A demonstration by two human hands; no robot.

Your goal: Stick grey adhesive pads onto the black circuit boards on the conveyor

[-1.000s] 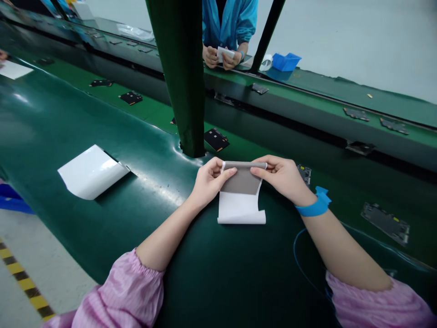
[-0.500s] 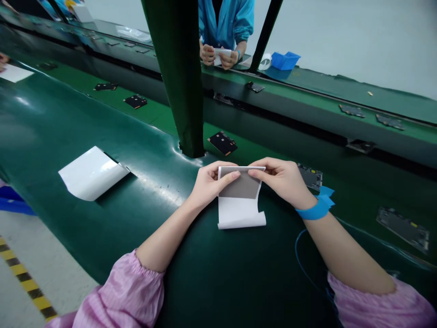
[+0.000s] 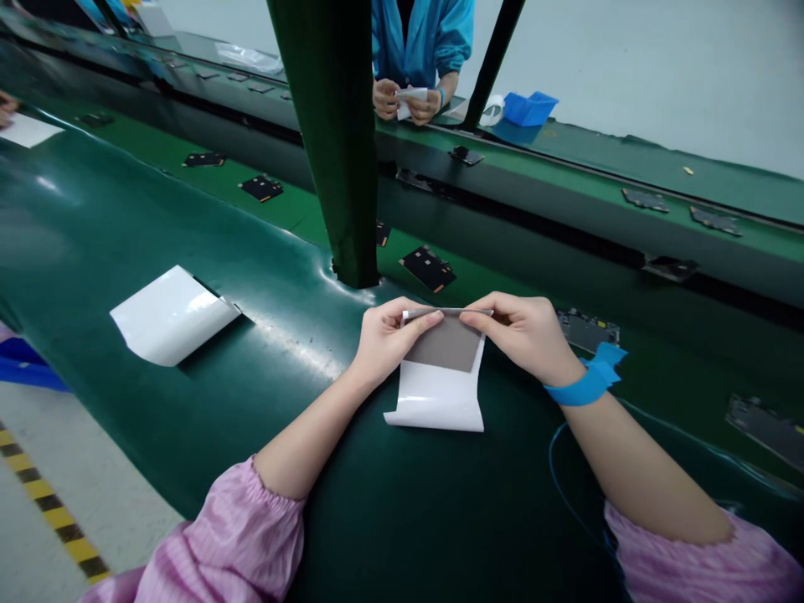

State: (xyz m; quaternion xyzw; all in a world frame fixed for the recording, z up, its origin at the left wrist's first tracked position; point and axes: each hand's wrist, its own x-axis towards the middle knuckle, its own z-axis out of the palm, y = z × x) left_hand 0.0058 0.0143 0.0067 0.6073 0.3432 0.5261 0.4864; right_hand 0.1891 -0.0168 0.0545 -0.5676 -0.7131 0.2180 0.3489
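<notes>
Between my hands hangs a white glossy backing sheet (image 3: 438,392) with a grey rectangular pad (image 3: 445,345) on its upper part. My left hand (image 3: 390,335) pinches the sheet's top left corner, thumb in front and fingers behind. At the top right corner my right hand (image 3: 518,331) grips it the same way. The top edge is bent over toward me along a narrow strip, and the lower end curls up. A blue wrist strap (image 3: 584,385) circles my right wrist, its cord running down. The fingers behind the sheet are mostly hidden.
Another white curled sheet (image 3: 172,316) lies on the green mat to the left. A green post (image 3: 345,167) rises just beyond my hands. Circuit boards (image 3: 428,268) lie along the green line behind. Across it, a person in blue (image 3: 422,42) holds a white sheet near a blue bin (image 3: 531,109).
The sheet's top edge has bent over, and its lower end has swung slightly down and left. Circuit boards on the near line have shifted right. Both hands keep their grip.
</notes>
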